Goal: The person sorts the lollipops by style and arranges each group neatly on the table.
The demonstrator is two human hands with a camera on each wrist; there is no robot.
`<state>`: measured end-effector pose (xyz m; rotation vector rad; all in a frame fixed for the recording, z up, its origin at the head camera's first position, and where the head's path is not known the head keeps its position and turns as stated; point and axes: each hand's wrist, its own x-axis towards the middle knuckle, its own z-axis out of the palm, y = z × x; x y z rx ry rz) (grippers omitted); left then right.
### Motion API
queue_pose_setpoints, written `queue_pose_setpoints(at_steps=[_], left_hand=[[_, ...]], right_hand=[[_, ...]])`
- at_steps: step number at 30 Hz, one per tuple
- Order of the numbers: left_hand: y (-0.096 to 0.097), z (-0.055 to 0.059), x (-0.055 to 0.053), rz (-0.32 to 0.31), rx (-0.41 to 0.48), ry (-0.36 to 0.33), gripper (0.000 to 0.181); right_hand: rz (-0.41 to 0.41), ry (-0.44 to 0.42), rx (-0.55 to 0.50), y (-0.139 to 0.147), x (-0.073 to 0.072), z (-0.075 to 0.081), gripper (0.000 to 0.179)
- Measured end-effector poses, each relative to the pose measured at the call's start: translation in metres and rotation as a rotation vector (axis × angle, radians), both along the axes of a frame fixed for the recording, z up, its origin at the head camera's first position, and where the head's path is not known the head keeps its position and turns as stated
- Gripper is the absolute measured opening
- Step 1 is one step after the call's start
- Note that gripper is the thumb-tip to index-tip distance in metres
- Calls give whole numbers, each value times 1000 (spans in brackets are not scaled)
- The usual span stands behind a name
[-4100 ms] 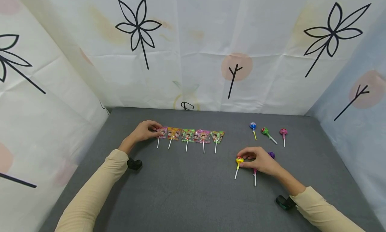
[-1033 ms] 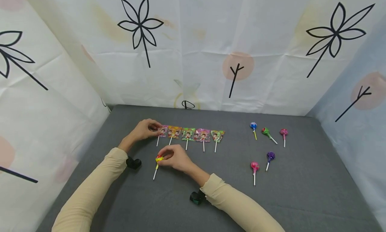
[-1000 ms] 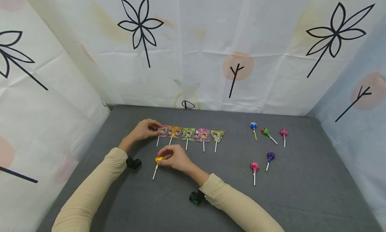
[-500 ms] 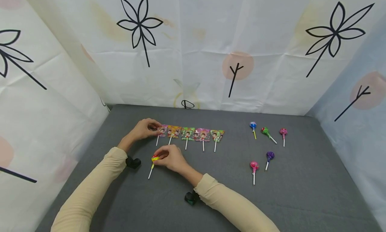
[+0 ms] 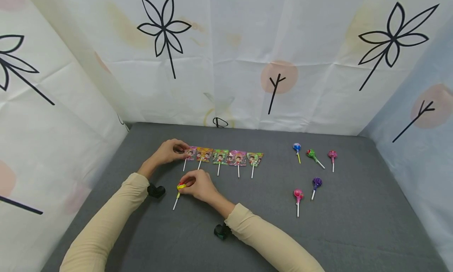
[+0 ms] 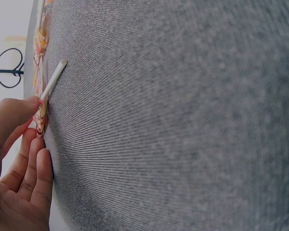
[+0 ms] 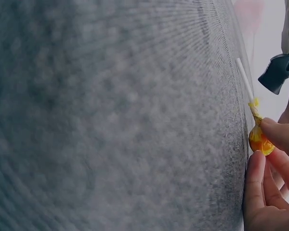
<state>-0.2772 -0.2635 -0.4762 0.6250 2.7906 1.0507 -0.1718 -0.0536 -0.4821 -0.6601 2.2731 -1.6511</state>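
My right hand point(image 5: 199, 185) pinches the wrapped head of a yellow and red lollipop point(image 5: 181, 186), its white stick pointing toward me, low at the table in front of the row's left end. In the right wrist view thumb and fingers close round the yellow lollipop point(image 7: 260, 137). At the row's left end my left hand point(image 5: 171, 151) holds the edge of a pink flat-wrapped lollipop point(image 5: 191, 153). The left wrist view has that lollipop's stick point(image 6: 54, 79) jutting past the thumb. To its right lie an orange lollipop point(image 5: 204, 154), a green one point(image 5: 220, 157) and more.
Right of the row are ball lollipops: blue point(image 5: 297, 147), green-red point(image 5: 311, 153), pink point(image 5: 332, 154), purple point(image 5: 317, 182) and another pink one point(image 5: 298, 194). A grey cloth covers the table point(image 5: 262, 232). Patterned white curtains point(image 5: 233, 40) stand behind and at both sides.
My right hand has carried the yellow lollipop from the right-hand group leftward to below the row's left end, shifting slightly further left in the last second. My left hand stays at the pink lollipop.
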Motion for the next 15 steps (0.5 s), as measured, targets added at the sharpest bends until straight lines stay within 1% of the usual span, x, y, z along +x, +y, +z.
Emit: queue_pose_setpoints(at_steps=[4, 15], left_hand=[[-1, -1, -1, 3, -9, 0, 29], [-1, -2, -1, -2, 0, 2, 28]], right_hand=[[-3, -6, 16, 0, 0, 1, 16], [6, -18, 57, 0, 1, 3, 19]])
